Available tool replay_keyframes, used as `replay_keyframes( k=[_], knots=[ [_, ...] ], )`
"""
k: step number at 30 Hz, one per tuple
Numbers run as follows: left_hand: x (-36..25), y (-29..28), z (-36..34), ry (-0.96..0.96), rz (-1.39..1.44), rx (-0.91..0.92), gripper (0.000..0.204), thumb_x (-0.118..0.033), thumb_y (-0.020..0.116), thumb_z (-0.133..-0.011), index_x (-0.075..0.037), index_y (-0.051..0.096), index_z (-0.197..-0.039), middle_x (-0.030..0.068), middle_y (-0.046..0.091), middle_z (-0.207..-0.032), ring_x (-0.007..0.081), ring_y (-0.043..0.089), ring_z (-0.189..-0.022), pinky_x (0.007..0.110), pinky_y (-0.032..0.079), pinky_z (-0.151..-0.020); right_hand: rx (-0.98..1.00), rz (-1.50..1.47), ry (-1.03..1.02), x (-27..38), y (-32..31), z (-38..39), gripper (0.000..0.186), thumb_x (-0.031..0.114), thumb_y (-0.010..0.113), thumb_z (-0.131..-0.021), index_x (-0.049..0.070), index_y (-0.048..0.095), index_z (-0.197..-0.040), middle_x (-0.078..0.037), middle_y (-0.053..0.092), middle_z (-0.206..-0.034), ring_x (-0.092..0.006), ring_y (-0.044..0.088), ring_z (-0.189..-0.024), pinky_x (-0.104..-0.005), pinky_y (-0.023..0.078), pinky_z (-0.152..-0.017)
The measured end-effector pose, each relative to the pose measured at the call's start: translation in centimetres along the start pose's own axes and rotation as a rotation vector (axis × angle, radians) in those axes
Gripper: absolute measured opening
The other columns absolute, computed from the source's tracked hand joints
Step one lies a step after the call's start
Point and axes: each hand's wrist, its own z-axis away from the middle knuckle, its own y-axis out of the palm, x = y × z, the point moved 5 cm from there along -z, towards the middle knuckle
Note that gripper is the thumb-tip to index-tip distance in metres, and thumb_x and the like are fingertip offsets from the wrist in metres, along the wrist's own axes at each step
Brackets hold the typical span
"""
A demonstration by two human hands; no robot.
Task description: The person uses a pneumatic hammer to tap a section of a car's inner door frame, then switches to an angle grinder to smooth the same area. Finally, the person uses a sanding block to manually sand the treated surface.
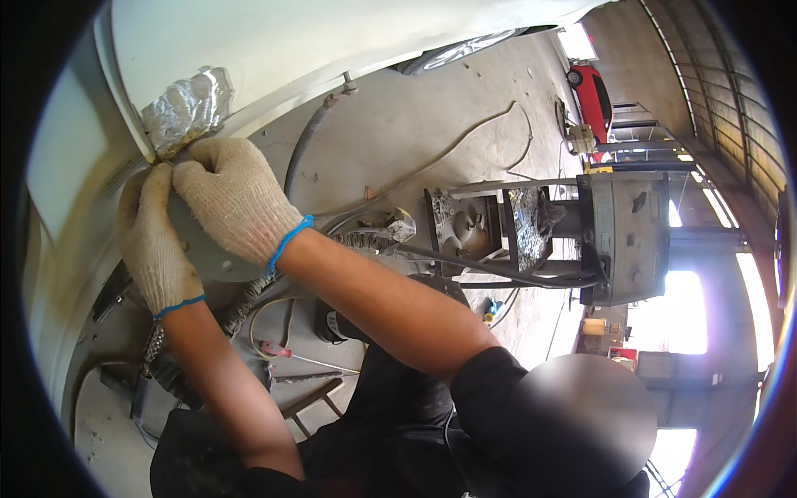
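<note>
Both my hands wear off-white knitted gloves with blue cuffs and meet at the lower edge of a white car body panel. Just above them is a shiny bare-metal patch with a rough, crumpled-looking surface. My left hand is closed, its thumb and fingers pressed together at the panel's corner. Right beside it, my right hand is curled closed, fingertips against the same spot below the patch. Whatever the fingertips grip there is hidden by the gloves.
A dark hose and thin cables cross the concrete floor. Near my knees lie a red-handled screwdriver and a hammer-like tool. To the right stands a wheeled machine cart. A car wheel and a red car are farther off.
</note>
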Motion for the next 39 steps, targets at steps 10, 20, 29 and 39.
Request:
replay_keyframes(
  k=[10, 20, 29, 39],
  knots=[
    [-0.2, -1.0, 0.7, -0.018, 0.048, 0.008, 0.016, -0.015, 0.067, -0.09, -0.001, 0.07, -0.096, 0.0032, 0.067, -0.09, 0.0119, 0.058, -0.082, 0.027, 0.047, -0.074, -0.108, 0.106, -0.126, 0.3, -0.2, 0.4, 0.03, 0.019, 0.053, -0.085, -0.008, 0.065, -0.082, -0.029, 0.062, -0.074, -0.0443, 0.063, -0.072, -0.0478, 0.05, -0.072],
    [-1.4, 0.3, 1.6, -0.052, 0.098, -0.011, 0.012, -0.012, 0.073, -0.082, -0.001, 0.07, -0.08, -0.0021, 0.061, -0.071, 0.0055, 0.05, -0.064, 0.022, 0.038, -0.059, -0.006, 0.022, 0.088, 0.3, 0.2, 0.6, 0.034, 0.025, 0.056, -0.089, -0.006, 0.069, -0.09, -0.009, 0.063, -0.065, -0.0129, 0.058, -0.061, -0.0315, 0.048, -0.059],
    [-1.3, 1.1, 1.7, -0.096, 0.121, 0.002, 0.011, -0.012, 0.073, -0.081, -0.002, 0.07, -0.079, -0.0026, 0.059, -0.067, 0.0043, 0.047, -0.057, 0.021, 0.035, -0.051, -0.045, 0.056, 0.042, 0.1, -0.6, 0.4, 0.035, 0.027, 0.057, -0.088, -0.007, 0.068, -0.089, -0.01, 0.062, -0.065, -0.0137, 0.057, -0.064, -0.0315, 0.048, -0.062],
    [-0.3, 1.0, 1.5, -0.104, 0.175, 0.045, 0.012, -0.013, 0.073, -0.08, -0.001, 0.071, -0.081, -0.0015, 0.063, -0.071, 0.0071, 0.053, -0.064, 0.023, 0.042, -0.06, -0.091, -0.048, 0.12, -0.2, -0.5, 0.8, 0.03, 0.023, 0.062, -0.089, -0.005, 0.071, -0.094, -0.005, 0.065, -0.073, -0.0098, 0.056, -0.068, -0.0277, 0.048, -0.063]
  ],
)
